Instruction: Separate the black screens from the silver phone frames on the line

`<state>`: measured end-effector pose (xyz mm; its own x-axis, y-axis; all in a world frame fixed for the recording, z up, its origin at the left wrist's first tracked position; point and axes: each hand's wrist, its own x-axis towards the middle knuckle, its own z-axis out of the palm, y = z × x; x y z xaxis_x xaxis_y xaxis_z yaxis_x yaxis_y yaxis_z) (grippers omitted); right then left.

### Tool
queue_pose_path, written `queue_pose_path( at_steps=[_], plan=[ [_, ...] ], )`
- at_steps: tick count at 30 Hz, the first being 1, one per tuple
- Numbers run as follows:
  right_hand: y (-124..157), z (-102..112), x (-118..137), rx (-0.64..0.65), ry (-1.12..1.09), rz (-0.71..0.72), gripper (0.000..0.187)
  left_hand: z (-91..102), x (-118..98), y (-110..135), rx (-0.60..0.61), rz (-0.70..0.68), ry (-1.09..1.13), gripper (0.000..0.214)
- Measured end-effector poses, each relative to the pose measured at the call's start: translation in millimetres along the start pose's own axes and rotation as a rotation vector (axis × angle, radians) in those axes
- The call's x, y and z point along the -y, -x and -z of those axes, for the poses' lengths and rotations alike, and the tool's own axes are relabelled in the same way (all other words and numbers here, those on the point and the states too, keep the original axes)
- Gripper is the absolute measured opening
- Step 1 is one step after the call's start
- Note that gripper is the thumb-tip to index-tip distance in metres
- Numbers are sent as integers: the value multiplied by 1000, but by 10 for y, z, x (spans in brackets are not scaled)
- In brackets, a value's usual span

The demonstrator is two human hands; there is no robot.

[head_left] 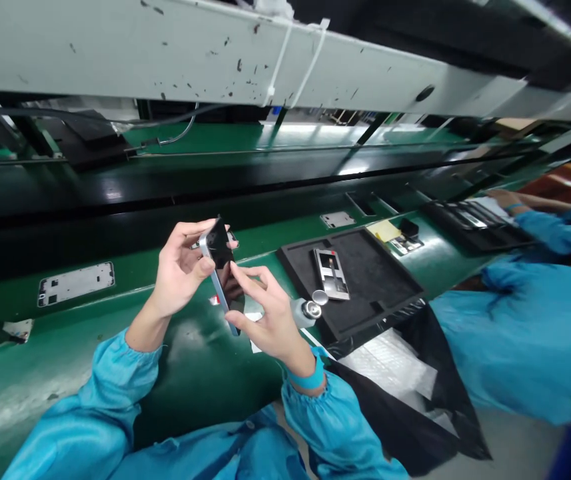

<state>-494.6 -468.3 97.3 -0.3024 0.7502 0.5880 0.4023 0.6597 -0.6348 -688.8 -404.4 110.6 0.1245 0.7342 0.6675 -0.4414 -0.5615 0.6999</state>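
Working over a green bench [65, 360] (black tray [365, 280] at right), we grip a phone [221, 267] with our left hand [180, 273]; right hand [270, 320] pinches its near edge.

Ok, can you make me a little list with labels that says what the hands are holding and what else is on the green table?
left hand: grips the upper end of a phone, thumb on its edge
right hand: fingertips on the phone's dark screen, lower end
phone: tilted, lifted off the green bench
black tray: to the right, holding a metal phone frame
small silver bottle: beside the right hand, at the tray's edge
conveyor belt: carries flat metal plates
co-worker's hand: far right, over another tray
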Motion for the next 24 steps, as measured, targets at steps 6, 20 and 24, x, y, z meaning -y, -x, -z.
queue_pose_path(
  at_steps=[6, 20, 24],
  plan=[
    [6, -118, -69, -26, -17, 46, 71, -34, -35, 21, 38, -41, -1, 42],
    [-296, 102, 199, 0, -425, -358, 79, -394, -212, 225, -122, 370, 85, 63],
    [-329, 158, 295, -22, -460, -360, 74, -431, -253, 262, -115, 313, -27, 57]
  ],
)
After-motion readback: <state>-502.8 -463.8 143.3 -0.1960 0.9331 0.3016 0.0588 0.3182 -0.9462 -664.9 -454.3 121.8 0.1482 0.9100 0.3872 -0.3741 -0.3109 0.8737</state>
